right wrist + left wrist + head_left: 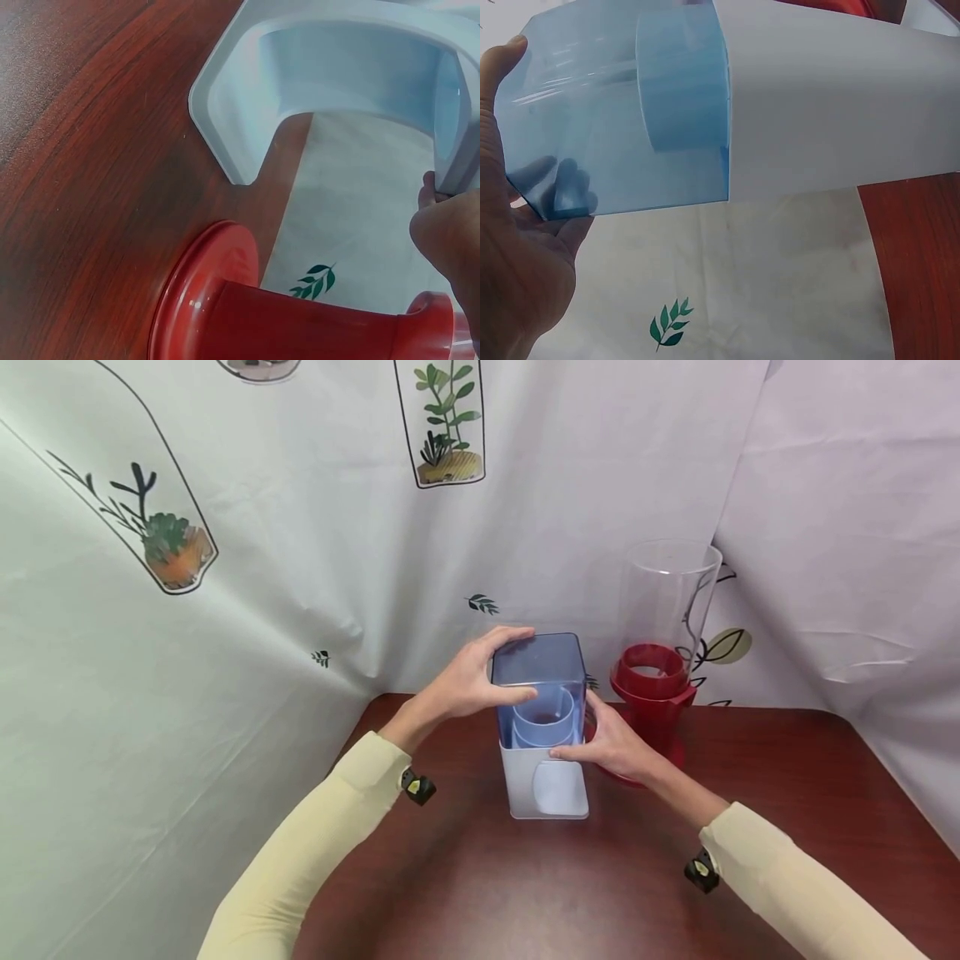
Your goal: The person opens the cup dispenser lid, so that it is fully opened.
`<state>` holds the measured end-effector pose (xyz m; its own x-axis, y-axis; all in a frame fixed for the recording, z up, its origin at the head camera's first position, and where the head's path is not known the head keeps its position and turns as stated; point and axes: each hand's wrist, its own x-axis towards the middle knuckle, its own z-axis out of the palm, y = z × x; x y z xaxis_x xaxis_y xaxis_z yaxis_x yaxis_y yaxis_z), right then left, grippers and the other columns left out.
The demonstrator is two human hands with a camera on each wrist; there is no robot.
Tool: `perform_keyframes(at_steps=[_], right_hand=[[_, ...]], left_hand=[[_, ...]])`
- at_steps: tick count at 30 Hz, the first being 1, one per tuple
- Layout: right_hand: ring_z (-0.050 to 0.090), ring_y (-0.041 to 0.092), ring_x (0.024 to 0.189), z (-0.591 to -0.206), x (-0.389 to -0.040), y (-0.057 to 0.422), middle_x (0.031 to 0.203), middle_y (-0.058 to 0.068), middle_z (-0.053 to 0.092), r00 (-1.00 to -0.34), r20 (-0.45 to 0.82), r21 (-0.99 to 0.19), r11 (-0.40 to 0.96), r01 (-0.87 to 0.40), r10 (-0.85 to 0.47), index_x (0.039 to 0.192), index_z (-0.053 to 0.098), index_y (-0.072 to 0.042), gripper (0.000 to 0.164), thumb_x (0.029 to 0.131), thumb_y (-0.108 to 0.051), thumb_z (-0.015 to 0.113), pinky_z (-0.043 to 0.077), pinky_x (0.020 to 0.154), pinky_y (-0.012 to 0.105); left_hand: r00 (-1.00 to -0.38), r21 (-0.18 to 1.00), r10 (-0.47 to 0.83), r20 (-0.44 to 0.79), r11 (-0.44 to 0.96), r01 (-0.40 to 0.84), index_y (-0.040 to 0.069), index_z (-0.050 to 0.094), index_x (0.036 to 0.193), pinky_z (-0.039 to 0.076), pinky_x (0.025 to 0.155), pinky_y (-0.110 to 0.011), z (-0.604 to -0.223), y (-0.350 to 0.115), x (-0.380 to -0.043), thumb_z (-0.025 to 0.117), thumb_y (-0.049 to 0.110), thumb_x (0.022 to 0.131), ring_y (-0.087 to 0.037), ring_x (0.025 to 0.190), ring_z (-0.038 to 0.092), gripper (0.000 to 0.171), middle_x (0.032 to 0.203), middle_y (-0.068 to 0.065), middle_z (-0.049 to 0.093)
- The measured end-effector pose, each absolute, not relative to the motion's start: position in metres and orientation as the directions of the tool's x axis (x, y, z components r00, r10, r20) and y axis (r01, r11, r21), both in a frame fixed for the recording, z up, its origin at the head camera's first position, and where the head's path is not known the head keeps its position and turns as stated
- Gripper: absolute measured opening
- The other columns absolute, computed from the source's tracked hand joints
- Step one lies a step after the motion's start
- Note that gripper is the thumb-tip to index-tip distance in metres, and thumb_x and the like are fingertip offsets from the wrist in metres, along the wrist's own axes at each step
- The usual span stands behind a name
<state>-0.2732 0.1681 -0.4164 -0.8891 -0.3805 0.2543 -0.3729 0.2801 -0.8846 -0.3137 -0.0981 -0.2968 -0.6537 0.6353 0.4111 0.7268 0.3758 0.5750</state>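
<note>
A translucent blue rectangular container [536, 660] stands on a white base [522, 787], and a round blue collar [542, 733] shows through its wall. My left hand [474, 677] grips the container's upper left side, thumb across the front and fingers reaching over the top edge. On the right, my right hand [621, 747] holds the unit where blue meets white, its thumb across the front near the seam. In the right wrist view the white base [337, 67] has a wide arched opening, and part of the right hand [454, 236] grips its upper end.
Just right of the unit stands a red dispenser base [654, 714] with a red collar and a clear tall cylinder [663, 597]. Both are on the dark reddish wood table [450, 877]. Printed white cloth [337, 527] hangs behind and along both sides.
</note>
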Motion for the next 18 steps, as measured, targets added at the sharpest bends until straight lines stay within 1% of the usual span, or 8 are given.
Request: perform_keyframes(at_steps=[3, 6, 11, 14, 18], right_hand=[[0.057, 0.033, 0.133, -0.4156, -0.2734, 0.1690, 0.151, 0.008, 0.054, -0.886, 0.250, -0.889, 0.271, -0.369, -0.390, 0.165, 0.027, -0.022, 0.111, 0.078, -0.030, 0.096, 0.059, 0.098, 0.045], [0.056, 0.033, 0.133, -0.4146, -0.2738, 0.1689, 0.151, 0.008, 0.054, -0.885, 0.243, -0.893, 0.265, -0.364, -0.396, 0.165, 0.027, -0.022, 0.111, 0.078, -0.030, 0.095, 0.058, 0.099, 0.045], [0.056, 0.033, 0.134, -0.4144, -0.2742, 0.1683, 0.151, 0.008, 0.054, -0.888, 0.237, -0.897, 0.263, -0.356, -0.394, 0.165, 0.027, -0.022, 0.111, 0.078, -0.031, 0.095, 0.058, 0.100, 0.046], [0.056, 0.033, 0.134, -0.4144, -0.2748, 0.1674, 0.151, 0.007, 0.054, -0.889, 0.235, -0.900, 0.258, -0.352, -0.392, 0.165, 0.027, -0.023, 0.111, 0.077, -0.031, 0.096, 0.057, 0.100, 0.046], [0.056, 0.033, 0.134, -0.4142, -0.2748, 0.1666, 0.151, 0.007, 0.054, -0.892, 0.235, -0.899, 0.263, -0.350, -0.386, 0.165, 0.028, -0.023, 0.111, 0.077, -0.032, 0.096, 0.057, 0.101, 0.047]], left_hand=[[-0.653, 0.581, 0.634, 0.414, 0.369, 0.726, 0.015, 0.051, 0.157, 0.047, 0.110, -0.044, -0.2973, -0.0975, -0.3130, 0.087, 0.040, 0.083, -0.016, 0.128, 0.054, 0.086, 0.150, -0.001, 0.055], [-0.665, 0.588, 0.625, 0.409, 0.377, 0.716, 0.016, 0.052, 0.157, 0.047, 0.110, -0.044, -0.2970, -0.0981, -0.3140, 0.087, 0.041, 0.082, -0.016, 0.127, 0.055, 0.086, 0.149, -0.001, 0.056], [-0.688, 0.600, 0.612, 0.391, 0.397, 0.694, 0.017, 0.054, 0.155, 0.047, 0.110, -0.041, -0.2947, -0.0986, -0.3172, 0.089, 0.042, 0.081, -0.015, 0.123, 0.059, 0.086, 0.143, 0.000, 0.063], [-0.701, 0.616, 0.611, 0.366, 0.406, 0.675, 0.017, 0.053, 0.156, 0.047, 0.109, -0.042, -0.2924, -0.0989, -0.3187, 0.089, 0.041, 0.081, -0.016, 0.120, 0.061, 0.086, 0.139, -0.001, 0.065], [-0.712, 0.615, 0.616, 0.338, 0.428, 0.662, 0.017, 0.052, 0.157, 0.048, 0.109, -0.044, -0.2895, -0.0995, -0.3201, 0.087, 0.045, 0.082, -0.016, 0.119, 0.062, 0.087, 0.139, -0.001, 0.065]])
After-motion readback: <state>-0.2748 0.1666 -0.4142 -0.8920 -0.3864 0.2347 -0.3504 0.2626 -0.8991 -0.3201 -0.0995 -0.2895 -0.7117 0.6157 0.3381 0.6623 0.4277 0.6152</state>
